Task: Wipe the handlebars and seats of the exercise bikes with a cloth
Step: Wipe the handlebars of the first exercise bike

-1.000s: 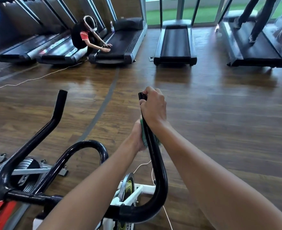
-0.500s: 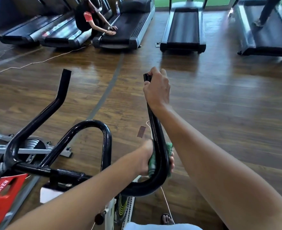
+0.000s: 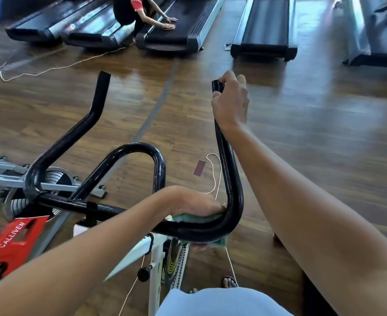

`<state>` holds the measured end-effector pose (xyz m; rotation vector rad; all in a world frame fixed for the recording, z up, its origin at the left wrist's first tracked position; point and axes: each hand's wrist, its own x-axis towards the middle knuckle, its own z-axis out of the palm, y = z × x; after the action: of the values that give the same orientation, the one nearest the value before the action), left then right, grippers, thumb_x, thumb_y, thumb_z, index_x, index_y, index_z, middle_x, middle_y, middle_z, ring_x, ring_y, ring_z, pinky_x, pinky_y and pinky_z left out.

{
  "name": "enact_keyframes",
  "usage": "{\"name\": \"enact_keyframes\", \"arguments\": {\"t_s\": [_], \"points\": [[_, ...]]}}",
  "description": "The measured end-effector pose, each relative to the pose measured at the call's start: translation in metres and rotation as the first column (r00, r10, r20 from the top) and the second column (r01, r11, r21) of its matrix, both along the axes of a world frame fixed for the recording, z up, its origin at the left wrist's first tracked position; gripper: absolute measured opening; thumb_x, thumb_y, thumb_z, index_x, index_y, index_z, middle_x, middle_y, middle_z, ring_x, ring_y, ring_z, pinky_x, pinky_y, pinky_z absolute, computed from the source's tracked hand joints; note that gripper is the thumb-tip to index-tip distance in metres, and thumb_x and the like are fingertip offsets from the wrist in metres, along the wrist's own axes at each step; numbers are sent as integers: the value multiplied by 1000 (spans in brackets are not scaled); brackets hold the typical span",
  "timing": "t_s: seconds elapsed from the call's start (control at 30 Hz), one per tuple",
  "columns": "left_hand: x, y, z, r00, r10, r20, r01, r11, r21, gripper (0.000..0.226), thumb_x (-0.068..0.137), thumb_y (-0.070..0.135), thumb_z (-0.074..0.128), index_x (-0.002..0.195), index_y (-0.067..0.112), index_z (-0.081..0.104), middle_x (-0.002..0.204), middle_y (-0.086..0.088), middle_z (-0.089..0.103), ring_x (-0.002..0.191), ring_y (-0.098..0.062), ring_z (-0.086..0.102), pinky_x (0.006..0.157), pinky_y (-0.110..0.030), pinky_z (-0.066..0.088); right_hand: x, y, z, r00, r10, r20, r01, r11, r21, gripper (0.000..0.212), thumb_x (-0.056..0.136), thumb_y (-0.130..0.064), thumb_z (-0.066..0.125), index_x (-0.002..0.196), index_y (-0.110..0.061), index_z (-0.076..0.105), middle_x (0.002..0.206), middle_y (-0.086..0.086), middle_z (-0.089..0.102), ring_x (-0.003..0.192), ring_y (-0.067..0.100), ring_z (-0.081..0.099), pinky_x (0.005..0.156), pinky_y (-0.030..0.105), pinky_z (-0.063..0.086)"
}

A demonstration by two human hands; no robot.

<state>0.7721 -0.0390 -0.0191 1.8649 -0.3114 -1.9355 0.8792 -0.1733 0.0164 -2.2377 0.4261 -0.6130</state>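
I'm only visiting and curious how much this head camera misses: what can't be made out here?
- Seat: nowhere in the head view.
- Cloth: only a green strip shows. The left hand and the handlebar cover the rest.
- Left fingers: curled under the handlebar, hidden by it.
- Far person: head cut off by the top edge, blurred.

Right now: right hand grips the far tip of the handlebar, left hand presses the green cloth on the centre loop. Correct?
Not the centre loop. In the head view the left hand holds the green cloth against the bend of the right-side bar, below the tip that the right hand grips. The centre loop is untouched.
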Motion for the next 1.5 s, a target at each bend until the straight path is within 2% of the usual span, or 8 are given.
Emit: {"name": "enact_keyframes", "arguments": {"t_s": [0.27, 0.53, 0.73, 0.97, 1.1, 1.2, 1.33, 1.5], "points": [[-3, 6, 7, 772, 260, 580, -184, 965, -188, 47, 106, 30, 30, 109, -5, 61, 90, -19, 66, 72, -26, 60, 66, -30, 47, 0, -2, -2, 1000, 12, -20, -11, 999, 43, 32, 93, 1, 52, 120, -13, 60, 103, -2, 40, 88, 19, 50, 77, 24, 38], [4, 25, 32, 217, 894, -393, -878, 2, -479, 40, 94, 40, 56, 108, 3, 55, 84, -16, 65, 64, -27, 60, 68, -36, 54, -70, 13, -11, 984, 126, 122, -165, 899, 405, 22, 92, -30, 68, 113, -26, 65, 104, -4, 62, 86, 3, 59, 83, 23, 50], [-3, 41, 52, 68, 803, -592, -854, -260, -450, 16, 92, 5, 51, 97, 4, 67, 90, -13, 69, 85, -29, 67, 84, -45, 56, -129, 56, -13, 764, 607, 220, -424, 215, 880, 53, 94, -44, 58, 133, -8, 59, 129, 10, 66, 122, 23, 62, 107, 42, 48], [-14, 63, 59, -45, 966, -253, -658, -219, -721, 46, 74, 6, 79, 116, 0, 62, 95, -12, 72, 86, -28, 72, 82, -44, 59, -141, 89, 1, 717, 560, 414, -282, -310, 908, 54, 103, -44, 37, 134, -5, 56, 127, 13, 64, 120, 24, 61, 101, 34, 51], [-15, 78, 63, -181, 711, 679, -394, 580, -713, 37, 78, 52, 74, 101, 24, 68, 102, 7, 57, 102, -17, 61, 87, -39, 54, -148, 110, 0, 787, 482, 385, -217, -369, 904, 55, 103, -42, 43, 140, -2, 51, 124, 15, 63, 110, 25, 63, 95, 36, 53], [-7, 109, 70, -288, 683, 671, -393, 554, -734, 48, 79, 67, 61, 103, 27, 67, 102, 11, 45, 106, -15, 53, 91, -40, 50, -143, 106, 3, 766, 552, 331, -282, -174, 944, 48, 98, -33, 53, 142, -14, 51, 123, 9, 67, 97, 26, 69, 87, 39, 59], [11, 187, 56, -425, 607, 672, -472, 485, -736, 30, 87, 49, 61, 100, 23, 68, 102, 0, 65, 92, -13, 60, 87, -38, 52, -155, 101, 5, 636, 710, -302, -643, 704, 300, 53, 97, -42, 57, 146, -48, 37, 116, -5, 64, 95, 23, 65, 82, 46, 55], [44, 261, 16, -461, 310, 831, -748, 369, -552, 36, 83, 47, 54, 109, 24, 64, 122, -7, 60, 115, -30, 54, 104, -49, 40, -202, 124, -40, 672, 596, -440, -719, 385, -578, 64, 97, -55, 37, 154, -25, 36, 158, 4, 38, 133, 30, 48, 97, 44, 47]]}}
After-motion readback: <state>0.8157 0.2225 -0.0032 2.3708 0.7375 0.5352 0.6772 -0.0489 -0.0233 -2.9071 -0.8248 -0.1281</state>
